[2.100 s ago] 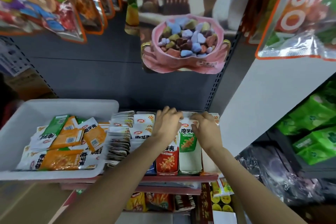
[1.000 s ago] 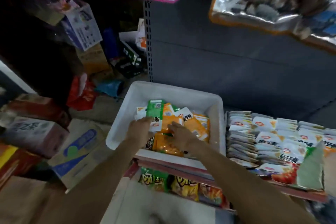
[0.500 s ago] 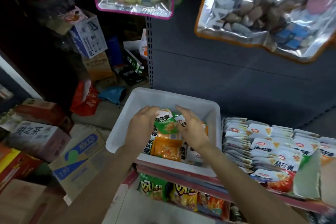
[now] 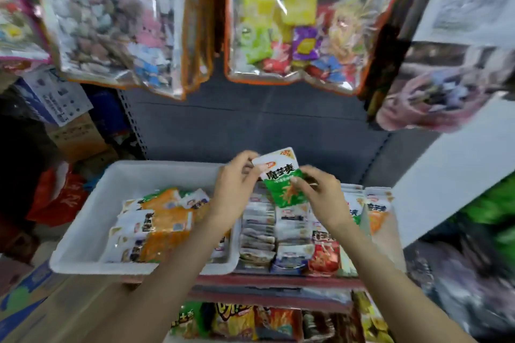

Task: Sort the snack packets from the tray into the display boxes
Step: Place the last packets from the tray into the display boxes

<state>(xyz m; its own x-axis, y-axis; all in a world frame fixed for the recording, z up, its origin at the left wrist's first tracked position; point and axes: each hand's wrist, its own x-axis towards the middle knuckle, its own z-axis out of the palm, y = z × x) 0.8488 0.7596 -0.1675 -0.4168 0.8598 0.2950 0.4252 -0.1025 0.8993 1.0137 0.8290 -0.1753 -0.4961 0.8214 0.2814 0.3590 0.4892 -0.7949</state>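
Observation:
A green and white snack packet (image 4: 282,177) is held upright above the display boxes (image 4: 289,234). My left hand (image 4: 237,189) pinches its upper left edge and my right hand (image 4: 320,192) pinches its lower right side. The white plastic tray (image 4: 92,220) stands on the shelf to the left, with several orange and white packets (image 4: 164,228) lying flat in it. The display boxes to the right of the tray hold rows of upright packets, with red (image 4: 324,256) and orange (image 4: 377,217) ones showing.
Large clear bags of sweets (image 4: 301,28) hang above the shelf. A white side panel (image 4: 446,184) bounds the shelf on the right. Cardboard cartons (image 4: 25,301) sit on the floor at left. More snack bags (image 4: 250,320) fill the shelf below.
Both hands lifted a green packet out of the tray and carried it right, above the display boxes. The view swung right with them.

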